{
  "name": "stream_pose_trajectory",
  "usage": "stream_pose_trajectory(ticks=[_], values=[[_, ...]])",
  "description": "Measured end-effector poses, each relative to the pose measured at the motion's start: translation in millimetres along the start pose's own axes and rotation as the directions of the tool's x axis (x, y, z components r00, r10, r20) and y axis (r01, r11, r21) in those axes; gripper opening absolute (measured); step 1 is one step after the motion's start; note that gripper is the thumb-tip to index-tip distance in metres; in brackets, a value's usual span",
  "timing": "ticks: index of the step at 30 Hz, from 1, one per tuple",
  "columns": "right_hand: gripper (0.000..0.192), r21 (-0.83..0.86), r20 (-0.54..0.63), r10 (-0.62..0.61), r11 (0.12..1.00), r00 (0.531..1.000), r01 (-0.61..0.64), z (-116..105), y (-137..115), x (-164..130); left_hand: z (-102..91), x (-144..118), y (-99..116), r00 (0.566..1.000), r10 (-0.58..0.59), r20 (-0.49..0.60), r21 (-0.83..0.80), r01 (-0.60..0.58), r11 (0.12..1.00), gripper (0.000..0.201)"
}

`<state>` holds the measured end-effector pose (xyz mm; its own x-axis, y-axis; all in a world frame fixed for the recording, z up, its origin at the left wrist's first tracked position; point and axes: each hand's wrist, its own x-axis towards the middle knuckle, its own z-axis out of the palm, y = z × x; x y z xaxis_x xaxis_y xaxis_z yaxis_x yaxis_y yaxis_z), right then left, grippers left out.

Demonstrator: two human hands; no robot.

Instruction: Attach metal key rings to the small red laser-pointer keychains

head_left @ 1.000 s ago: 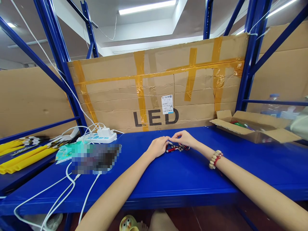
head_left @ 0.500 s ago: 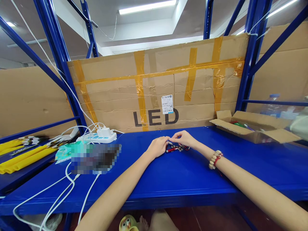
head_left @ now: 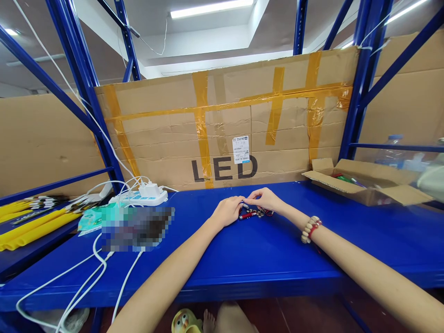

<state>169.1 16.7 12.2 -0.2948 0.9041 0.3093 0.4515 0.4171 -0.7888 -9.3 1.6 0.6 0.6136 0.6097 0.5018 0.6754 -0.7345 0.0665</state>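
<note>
The left hand (head_left: pixel 227 212) and right hand (head_left: pixel 265 200) partly hide a small red-and-metal trinket (head_left: pixel 248 215), perhaps a keychain; anything between them is too small to tell. Pixelation obscures 1 dark item (head_left: pixel 138 229), print on the label (head_left: pixel 241 149) is unreadable, and the bottom edge cuts off 1 yellow shoe (head_left: pixel 186 322).

The scene was bright, lit by a tube lamp (head_left: pixel 212 8) at the top; the table (head_left: pixel 263 259) shone softly. Pixel blocks (head_left: pixel 138 229) covered one patch at lower left. The bottle (head_left: pixel 391 156) at right looked hazy.
</note>
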Motion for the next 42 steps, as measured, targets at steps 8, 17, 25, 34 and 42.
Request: stream_pose_trajectory(ticks=[8,17,25,34,42], values=[[0.045,-0.029,0.005,-0.014,0.999,1.0,0.014,0.2,3.5,1.0,1.5,-0.2,-0.9,1.0,-0.006,-0.002,-0.014,0.006,1.0,0.021],[0.045,-0.081,0.018,0.002,0.997,1.0,-0.001,-0.9,5.4,2.1,2.3,-1.0,-1.2,1.0,-0.007,0.011,0.016,0.007,1.0,0.022],[0.048,-0.111,0.001,0.036,0.993,0.999,-0.036,0.2,-1.1,0.4,1.5,-0.9,-1.4,1.0,-0.001,0.028,0.028,0.0,1.0,0.022],[0.043,-0.094,0.051,0.02,0.995,0.998,-0.015,-7.1,-4.7,-1.4,0.7,-3.4,0.7,0.999,-0.008,0.031,0.053,0.006,0.999,0.027],[0.038,-0.073,0.093,-0.01,0.997,0.996,0.017,-10.3,1.8,0.5,4.4,-2.8,-1.7,0.999,0.049,-0.019,-0.02,-0.049,0.999,0.025]])
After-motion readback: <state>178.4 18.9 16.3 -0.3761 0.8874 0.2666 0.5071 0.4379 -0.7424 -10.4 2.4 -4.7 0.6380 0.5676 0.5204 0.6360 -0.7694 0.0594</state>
